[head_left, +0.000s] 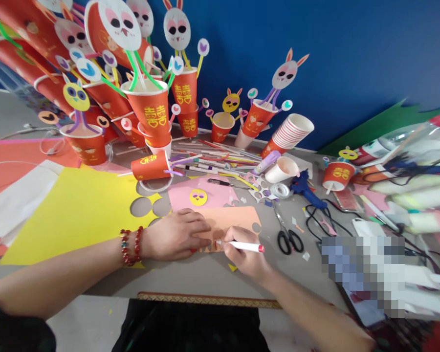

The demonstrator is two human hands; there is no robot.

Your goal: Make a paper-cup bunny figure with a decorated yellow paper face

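Observation:
My left hand lies flat on the left part of a peach-orange sheet of paper, fingers stretched out. In my right hand is a white marker with a red end, its tip down at the sheet's lower edge. Small red marks show by the tip, partly covered by my fingers. A round hole is cut near the sheet's right edge. Just behind, a yellow paper disc with a drawn face rests on pink paper.
Red paper cups with rabbit-faced figures crowd the back left. Scissors, a blue glue gun and its cable lie right. Yellow paper spreads left; straws and pens lie behind. A phone is at lower right.

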